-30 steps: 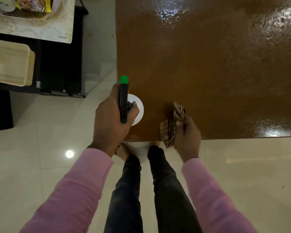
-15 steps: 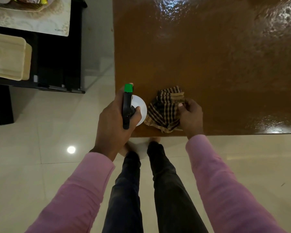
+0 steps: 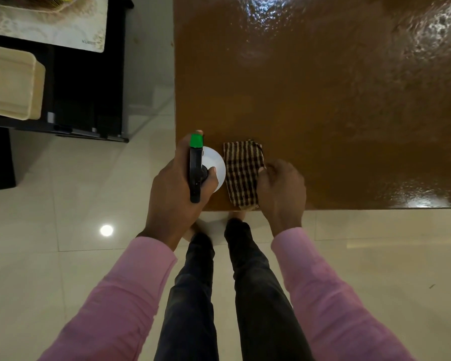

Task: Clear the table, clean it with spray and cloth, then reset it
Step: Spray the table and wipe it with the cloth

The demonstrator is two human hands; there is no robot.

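Since the cloth (image 3: 241,173) was a bunch hanging off the near edge a second ago and a loose heap half a second ago, the change is plain: it now lies as a flat folded rectangle on the table (image 3: 323,100), at the near edge, just right of the spray bottle (image 3: 195,173); the bottle has shifted little and stays at the near-left corner. I read this as the cloth being squared up into a wiping pad; the tabletop shows wet glare far and to the right, so spraying looks at least partly done and wiping is the step in hand; the reset is yet to come. A tray (image 3: 11,82) and a placemat (image 3: 50,22) sit on the dark side table (image 3: 89,87) at far left, probably cleared items.

Fingers: left hand (image 3: 175,199) clenched round the bottle's neck beneath the black trigger head, thumb wrapped on the right side, one fingertip showing beyond the green nozzle; whether the bottle's base rests on the table or hangs just above it I cannot tell. Right hand (image 3: 281,194) has its fingers curled, thumb tip on the cloth's right edge; it appears to pinch that edge, though the underside of the palm is hidden.
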